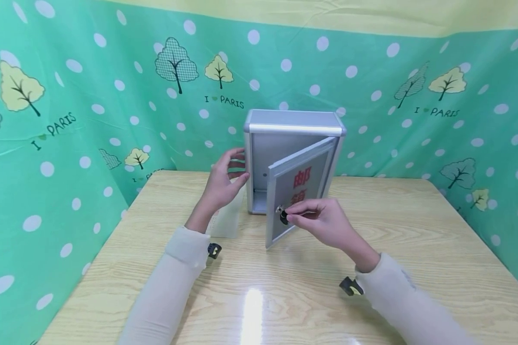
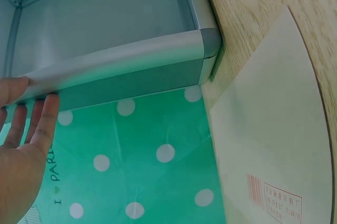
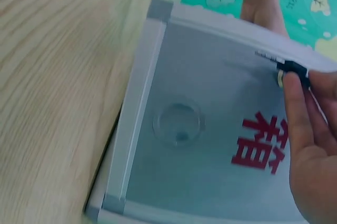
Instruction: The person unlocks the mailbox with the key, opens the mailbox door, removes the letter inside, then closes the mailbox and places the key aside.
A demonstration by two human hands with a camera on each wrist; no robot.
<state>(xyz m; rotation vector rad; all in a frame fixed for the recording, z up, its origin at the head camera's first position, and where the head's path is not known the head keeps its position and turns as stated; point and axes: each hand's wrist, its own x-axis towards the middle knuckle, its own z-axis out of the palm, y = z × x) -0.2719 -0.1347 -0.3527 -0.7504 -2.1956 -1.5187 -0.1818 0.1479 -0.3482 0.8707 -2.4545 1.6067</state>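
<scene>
A grey metal mailbox (image 1: 295, 120) stands on the table with its door (image 1: 306, 165) swung partly outward. Red characters mark the door. At the box's left side is my left hand (image 1: 227, 179); in the left wrist view its thumb touches the front frame (image 2: 131, 50) and its nearly straight fingers lie along the side wall. My right hand (image 1: 321, 221) pinches a black-headed key (image 1: 284, 216) at the door's lock (image 1: 279, 209). Another key's metal blade (image 3: 267, 56) sticks out beside it in the right wrist view. A round clear disc (image 3: 179, 123) shows on the door's lower part.
A white envelope-like paper (image 1: 226, 223) with red print lies on the wooden table (image 1: 393, 225), left of the mailbox. Behind everything hangs a green dotted curtain (image 1: 259, 62). Black wrist mounts (image 1: 351, 286) sit under both sleeves.
</scene>
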